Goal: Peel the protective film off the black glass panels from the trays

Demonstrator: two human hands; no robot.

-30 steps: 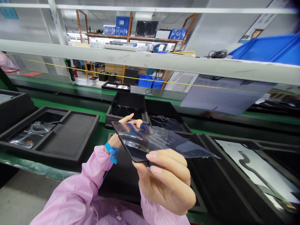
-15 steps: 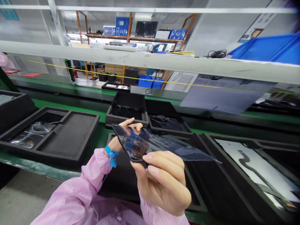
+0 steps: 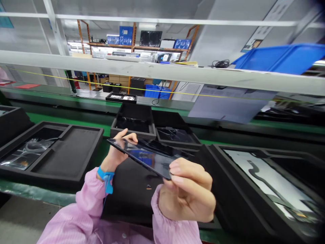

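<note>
Right hand (image 3: 191,193): thumb and fingers pinching near corner of glossy dark panel (image 3: 148,159), tilted, frame centre. Left hand (image 3: 114,157): holding panel's left end; blue wrist strap (image 3: 106,178). Black foam tray (image 3: 69,154): frame left. White sheet (image 3: 274,183): lower right.

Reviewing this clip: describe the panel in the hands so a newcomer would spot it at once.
Start from the green bench running across the picture. At its near side, between the left hand with its blue wristband and the right hand, find a tilted, glossy dark panel. It is held in the air, while neighbouring panels lie in black trays.
</note>
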